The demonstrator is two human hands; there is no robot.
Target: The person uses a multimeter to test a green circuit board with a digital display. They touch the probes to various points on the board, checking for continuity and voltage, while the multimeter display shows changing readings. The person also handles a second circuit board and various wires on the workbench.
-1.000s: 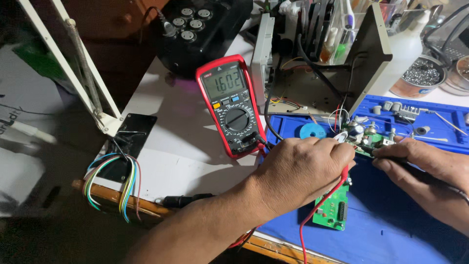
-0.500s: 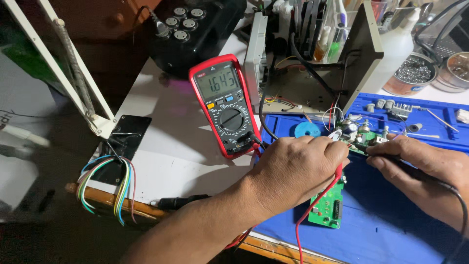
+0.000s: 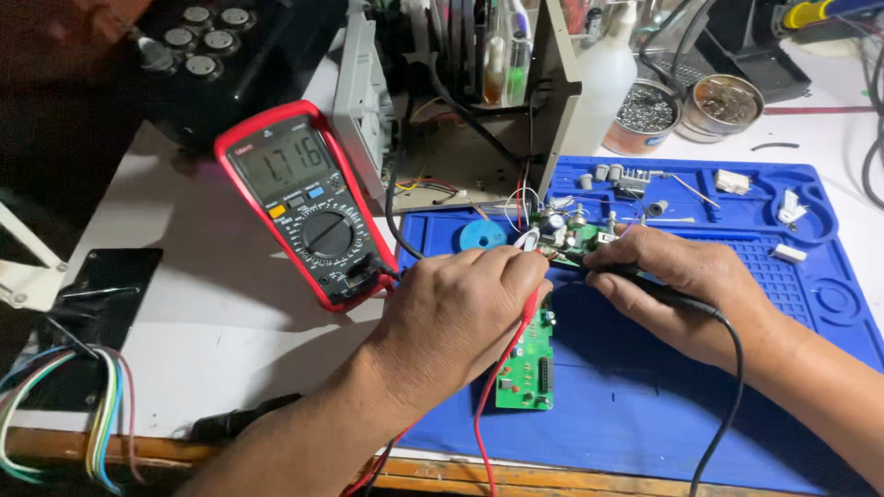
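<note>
Left hand (image 3: pixel 456 317) curled closed around a red probe; its red lead (image 3: pixel 497 387) runs down under the palm toward the near edge of the tabletop (image 3: pixel 221 304). Right hand (image 3: pixel 686 290) pinched shut on a black probe (image 3: pixel 635 274), its black lead (image 3: pixel 732 368) trailing back over the wrist. Both probe tips meet at a small green circuit board (image 3: pixel 571 235) carrying round capacitors, just beyond the fingertips. Board sits on a blue work mat (image 3: pixel 645 405). A second green board (image 3: pixel 529 364) lies on the mat, partly under the left hand. Red multimeter (image 3: pixel 304 202) rests on the white tabletop left of the mat, display lit, leads plugged in at its lower end. Blue tape roll (image 3: pixel 483 235) beside the small board. Two round tins (image 3: pixel 686 110) stand behind the mat. Bundle of coloured wires (image 3: pixel 101 405) at the far left edge.
</note>
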